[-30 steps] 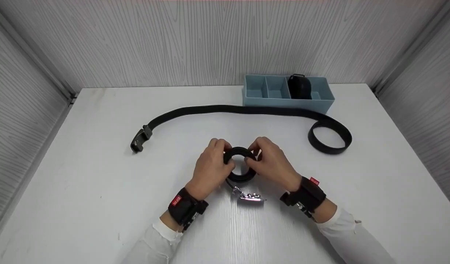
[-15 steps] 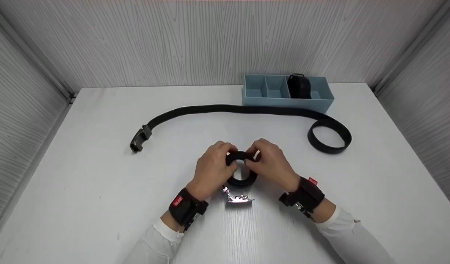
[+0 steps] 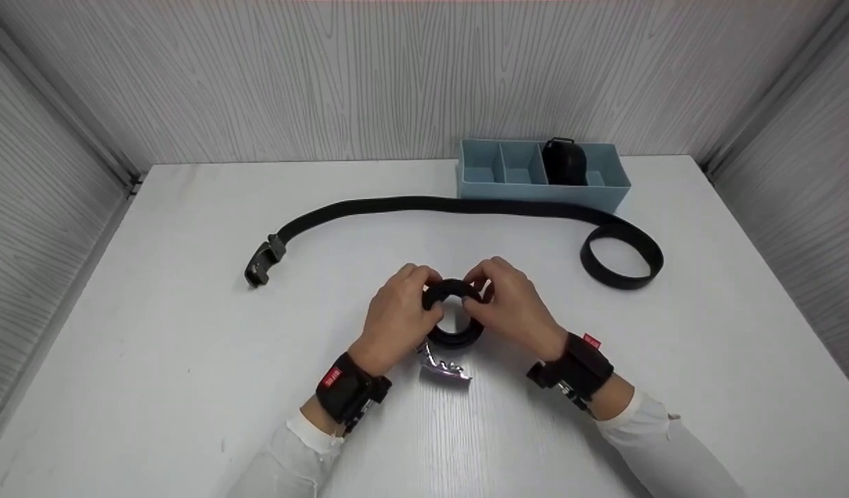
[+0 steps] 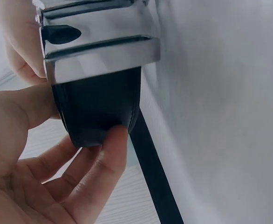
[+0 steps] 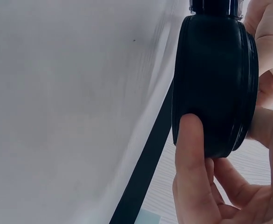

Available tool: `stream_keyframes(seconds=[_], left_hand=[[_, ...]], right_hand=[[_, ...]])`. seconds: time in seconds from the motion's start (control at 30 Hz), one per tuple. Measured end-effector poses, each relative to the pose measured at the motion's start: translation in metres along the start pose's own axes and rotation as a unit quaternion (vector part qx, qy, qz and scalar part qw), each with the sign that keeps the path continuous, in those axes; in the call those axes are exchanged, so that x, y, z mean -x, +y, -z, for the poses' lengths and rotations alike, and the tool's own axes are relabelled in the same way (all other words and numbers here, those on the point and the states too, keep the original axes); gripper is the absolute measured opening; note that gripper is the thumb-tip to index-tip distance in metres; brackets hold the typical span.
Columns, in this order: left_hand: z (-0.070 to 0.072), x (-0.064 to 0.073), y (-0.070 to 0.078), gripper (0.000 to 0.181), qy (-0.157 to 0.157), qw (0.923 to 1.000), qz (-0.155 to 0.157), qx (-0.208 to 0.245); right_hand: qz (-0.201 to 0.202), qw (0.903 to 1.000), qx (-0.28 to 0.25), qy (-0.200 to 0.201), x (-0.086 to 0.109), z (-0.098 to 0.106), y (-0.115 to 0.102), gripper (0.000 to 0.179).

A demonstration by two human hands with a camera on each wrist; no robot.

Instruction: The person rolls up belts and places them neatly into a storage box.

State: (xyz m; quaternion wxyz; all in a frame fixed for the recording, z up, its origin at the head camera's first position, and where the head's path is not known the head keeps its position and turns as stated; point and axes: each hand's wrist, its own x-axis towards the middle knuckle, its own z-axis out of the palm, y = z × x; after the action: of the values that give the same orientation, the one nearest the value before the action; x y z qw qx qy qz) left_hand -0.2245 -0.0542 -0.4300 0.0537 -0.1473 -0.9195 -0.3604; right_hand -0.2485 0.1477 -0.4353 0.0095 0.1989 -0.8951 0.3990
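Observation:
Between both hands is a black belt (image 3: 455, 340) wound into a tight, thick ring. My left hand (image 3: 399, 312) grips the ring's left side, thumb inside and fingers outside. On the opposite side, the thumb and fingers of my right hand (image 3: 513, 306) pinch it the same way. A shiny silver buckle (image 3: 444, 375) hangs off the lower left of the ring, on the side toward me. In the left wrist view the buckle (image 4: 101, 60) fills the top, with fingertips on the black strap below it. The right wrist view shows the coil's smooth outer face (image 5: 215, 84).
A second black belt (image 3: 424, 203) stretches across the table behind the hands. Its dark buckle (image 3: 264, 259) lies at the left, its loosely curled end (image 3: 621, 282) at the right. Behind stands a blue divided box (image 3: 480, 188) holding a rolled black belt (image 3: 564, 163).
The wound belt dipped slightly toward me, then rose back. Its silver buckle swung to the left and tilted. Both hands keep their hold; the other belt and the box stay put.

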Motion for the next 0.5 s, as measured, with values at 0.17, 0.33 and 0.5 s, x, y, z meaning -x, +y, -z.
stream_keyframes(seconds=[0.17, 0.33, 0.5], left_hand=[[-0.0002, 0.0013, 0.0016, 0.029, -0.001, 0.9999, -0.014, -0.007], [-0.0016, 0.0015, 0.0011, 0.030, -0.001, 0.9996, -0.017, -0.021], [-0.0015, 0.0011, 0.0020, 0.029, -0.002, 0.9999, -0.007, -0.015]], right_hand=[[0.001, 0.9999, 0.006, -0.013, -0.0006, 0.0006, -0.0012, 0.020], [0.003, 0.9998, 0.011, -0.014, -0.0004, -0.0006, -0.0004, 0.017], [0.011, 0.9998, 0.014, -0.003, 0.0006, -0.0020, -0.0002, 0.014]])
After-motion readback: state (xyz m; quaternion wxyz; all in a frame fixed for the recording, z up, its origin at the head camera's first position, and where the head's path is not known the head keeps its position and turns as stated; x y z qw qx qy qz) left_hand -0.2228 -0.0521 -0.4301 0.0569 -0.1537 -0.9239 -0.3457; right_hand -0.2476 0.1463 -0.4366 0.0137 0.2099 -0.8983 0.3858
